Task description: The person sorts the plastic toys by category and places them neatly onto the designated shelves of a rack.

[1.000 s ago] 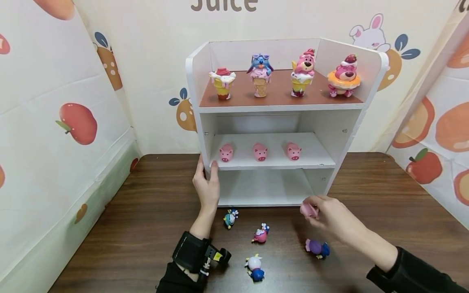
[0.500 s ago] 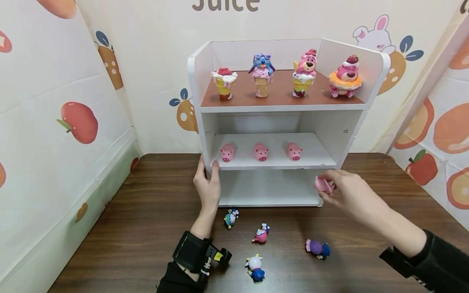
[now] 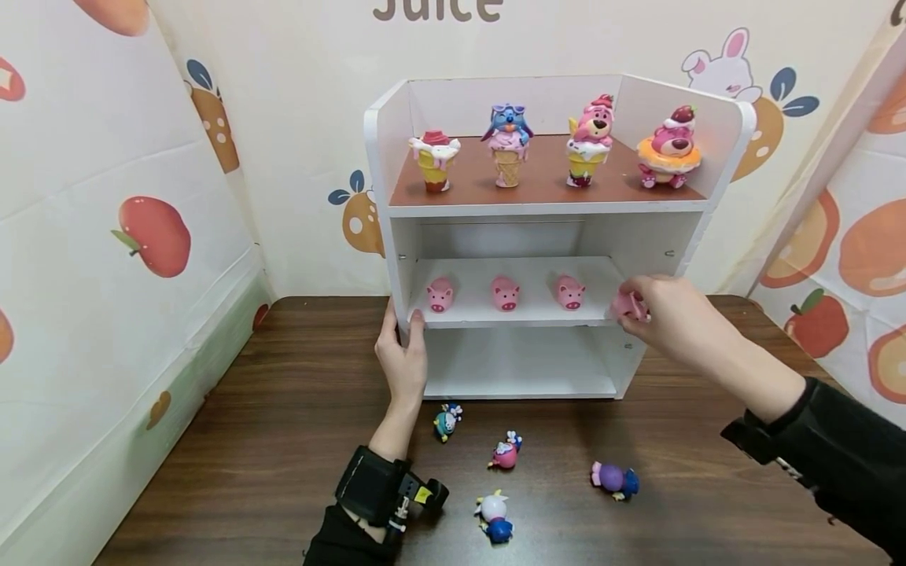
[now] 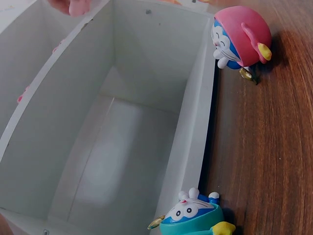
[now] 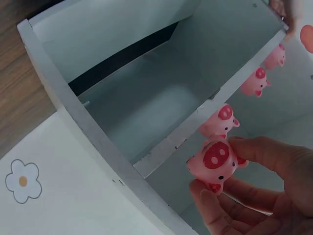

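My right hand (image 3: 668, 310) pinches a pink toy pig (image 5: 215, 164) between thumb and fingers at the right end of the middle shelf. The right wrist view has the pig's snout facing the camera, by the shelf edge. Three matching pigs (image 3: 506, 293) stand in a row to its left on that board. My left hand (image 3: 402, 365) grips the left side panel of the white shelf unit (image 3: 520, 384), thumb at the front edge and fingers along the outside. In the left wrist view, the bottom compartment (image 4: 132, 147) shows, with little of that hand visible.
Several small figurines lie on the wooden table before the unit: teal (image 3: 445, 423), pink (image 3: 504, 453), white and blue (image 3: 494, 516), purple and blue (image 3: 614, 481). Ice-cream and bear figures (image 3: 587, 149) stand along the brown top board (image 3: 467, 192).
My right hand has carried the pig from low in front of the unit, out to the right and then up to the middle shelf. My left hand stays on the side panel.
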Tool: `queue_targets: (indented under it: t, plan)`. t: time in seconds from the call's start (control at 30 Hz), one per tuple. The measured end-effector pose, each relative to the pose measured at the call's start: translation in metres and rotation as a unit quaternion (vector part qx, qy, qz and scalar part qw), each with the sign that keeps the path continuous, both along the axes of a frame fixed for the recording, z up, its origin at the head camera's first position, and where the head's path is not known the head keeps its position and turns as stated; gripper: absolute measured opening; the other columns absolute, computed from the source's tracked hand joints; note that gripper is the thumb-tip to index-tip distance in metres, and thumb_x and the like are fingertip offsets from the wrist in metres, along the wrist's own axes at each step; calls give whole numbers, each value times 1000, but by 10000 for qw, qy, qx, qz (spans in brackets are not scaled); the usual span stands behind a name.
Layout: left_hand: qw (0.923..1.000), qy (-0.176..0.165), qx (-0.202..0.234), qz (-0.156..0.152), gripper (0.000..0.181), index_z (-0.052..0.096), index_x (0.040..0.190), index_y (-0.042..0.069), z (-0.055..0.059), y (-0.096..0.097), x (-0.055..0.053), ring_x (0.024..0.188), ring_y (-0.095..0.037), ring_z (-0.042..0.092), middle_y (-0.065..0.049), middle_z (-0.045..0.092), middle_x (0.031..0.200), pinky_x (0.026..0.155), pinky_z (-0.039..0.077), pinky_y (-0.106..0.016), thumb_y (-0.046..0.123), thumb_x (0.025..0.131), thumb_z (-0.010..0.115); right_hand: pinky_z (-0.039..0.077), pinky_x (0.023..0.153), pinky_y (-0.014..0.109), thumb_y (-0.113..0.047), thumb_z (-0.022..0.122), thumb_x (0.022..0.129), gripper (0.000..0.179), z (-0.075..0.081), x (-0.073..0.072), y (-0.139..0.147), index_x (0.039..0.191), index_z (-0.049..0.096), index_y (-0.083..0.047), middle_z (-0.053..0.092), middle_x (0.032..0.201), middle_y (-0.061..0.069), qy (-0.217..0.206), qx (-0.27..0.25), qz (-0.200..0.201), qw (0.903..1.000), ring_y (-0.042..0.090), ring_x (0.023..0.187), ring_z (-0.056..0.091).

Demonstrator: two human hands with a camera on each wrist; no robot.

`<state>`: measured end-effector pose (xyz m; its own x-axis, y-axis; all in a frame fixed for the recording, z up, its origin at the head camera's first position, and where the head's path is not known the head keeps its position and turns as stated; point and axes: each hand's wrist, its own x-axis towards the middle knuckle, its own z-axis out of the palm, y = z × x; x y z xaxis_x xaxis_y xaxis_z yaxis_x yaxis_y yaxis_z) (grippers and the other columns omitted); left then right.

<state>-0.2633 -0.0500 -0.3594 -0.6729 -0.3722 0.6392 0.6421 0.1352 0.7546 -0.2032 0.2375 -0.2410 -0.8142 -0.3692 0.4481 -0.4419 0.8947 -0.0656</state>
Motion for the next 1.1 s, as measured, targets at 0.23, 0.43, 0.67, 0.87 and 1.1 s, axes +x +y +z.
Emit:
queue_targets:
  t: [0.23, 0.43, 0.67, 0.87, 1.1]
  plan:
    - [10000, -55, 11, -28, 43, 45, 128, 0, 3, 1, 1, 112, -21, 47, -13, 51, 123, 92, 37, -41, 3, 86, 52, 37, 49, 33, 4, 64, 68, 12, 3, -15, -2, 76, 58, 10, 51, 61, 9, 46, -25, -20, 10000, 20, 54, 44]
    - [9999, -35, 55, -82, 42, 44, 126, -7, 17, 3, 13, 110, -28, 47, -21, 50, 121, 90, 37, -45, -4, 84, 50, 34, 45, 31, 2, 59, 71, 7, 5, -26, -3, 68, 53, 3, 43, 56, 4, -285, 67, -322, 9991, 18, 50, 41]
    - [10000, -9, 26, -40, 42, 45, 127, -2, 9, 2, 8, 111, -23, 47, -15, 51, 122, 91, 37, -41, 2, 86, 51, 34, 43, 33, 3, 54, 72, 12, 5, -35, -5, 62, 49, -1, 41, 54, 3, -412, 166, -554, 9975, 19, 50, 42]
    - [9999, -82, 37, -77, 42, 44, 126, -6, 10, 2, 8, 111, -26, 46, -19, 50, 122, 91, 36, -44, -2, 85, 51, 31, 42, 30, 2, 53, 75, 16, 4, -38, -6, 61, 45, -1, 37, 54, 4, -509, 167, -712, 9960, 19, 49, 40]
    - [10000, 10, 53, -48, 42, 46, 128, 1, 1, 0, 1, 111, -21, 47, -12, 51, 123, 91, 36, -42, 4, 86, 52, 36, 43, 34, 2, 52, 76, 12, 3, -39, -8, 65, 47, 3, 41, 56, 8, -544, 223, -826, 9948, 21, 51, 42]
